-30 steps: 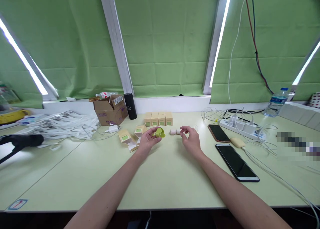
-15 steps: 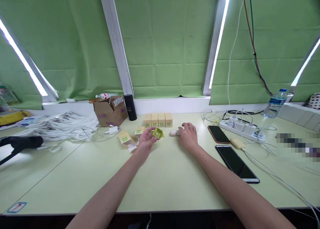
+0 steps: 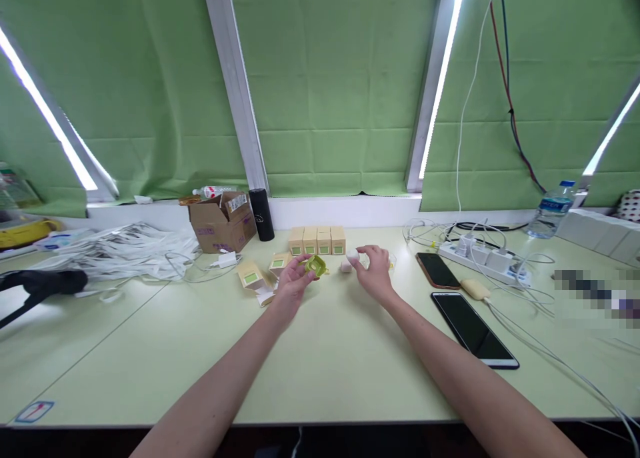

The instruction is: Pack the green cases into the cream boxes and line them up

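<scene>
A small yellow-green holder (image 3: 316,266) is pinched in my left hand (image 3: 291,285), its hollow side showing. My right hand (image 3: 375,275) grips a small white piece (image 3: 353,255) between thumb and fingers, raised a little above the table. Another small pinkish-white piece (image 3: 346,267) lies on the table just left of my right hand. Something clear and yellowish (image 3: 392,262) is partly hidden behind the right fingers. Two opened small boxes (image 3: 250,277) with green labels lie left of my left hand. Several closed small boxes (image 3: 324,240) stand in a row behind.
A cardboard box (image 3: 220,225) and black cylinder (image 3: 261,215) stand at the back left, beside heaped white straps (image 3: 125,251). Two phones (image 3: 437,270), a power strip (image 3: 487,258) and cables lie on the right. A water bottle (image 3: 551,210) stands at the back right.
My right hand has lifted the small white piece off the table, and its fingers have shifted up around it. My left hand holds the green holder almost unmoved.
</scene>
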Demonstrator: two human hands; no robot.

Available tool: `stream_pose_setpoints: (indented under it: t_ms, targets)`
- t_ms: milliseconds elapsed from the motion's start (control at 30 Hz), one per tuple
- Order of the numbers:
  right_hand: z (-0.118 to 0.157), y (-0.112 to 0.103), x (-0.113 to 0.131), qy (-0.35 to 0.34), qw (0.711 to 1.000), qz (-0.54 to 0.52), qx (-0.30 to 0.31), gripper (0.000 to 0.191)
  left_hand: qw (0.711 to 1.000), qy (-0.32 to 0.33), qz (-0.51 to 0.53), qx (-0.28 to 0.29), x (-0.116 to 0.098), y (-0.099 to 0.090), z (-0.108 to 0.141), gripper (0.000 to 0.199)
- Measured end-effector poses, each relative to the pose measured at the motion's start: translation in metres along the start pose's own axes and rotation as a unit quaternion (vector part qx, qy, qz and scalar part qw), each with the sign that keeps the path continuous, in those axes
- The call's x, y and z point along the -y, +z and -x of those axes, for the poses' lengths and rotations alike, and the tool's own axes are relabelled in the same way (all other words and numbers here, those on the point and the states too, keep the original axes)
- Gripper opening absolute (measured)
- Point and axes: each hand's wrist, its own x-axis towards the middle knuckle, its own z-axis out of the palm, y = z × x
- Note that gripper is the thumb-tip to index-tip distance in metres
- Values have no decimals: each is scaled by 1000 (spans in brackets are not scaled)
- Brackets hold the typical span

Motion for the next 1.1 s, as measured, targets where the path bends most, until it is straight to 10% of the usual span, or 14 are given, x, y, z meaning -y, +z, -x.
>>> stream_pose_setpoints:
  t_ms: [133, 367, 1100]
  targets:
    - [12, 8, 19, 97, 922, -370, 63, 45, 1000, 13, 2, -18, 1, 0, -1, 59]
    - [42, 1, 41, 174, 822, -522, 144, 44, 999, 17, -17, -26, 3, 1, -3, 56]
    - [42, 6, 44, 143, 856, -488, 90, 52, 986, 36, -162, -2, 2, 8, 0, 59]
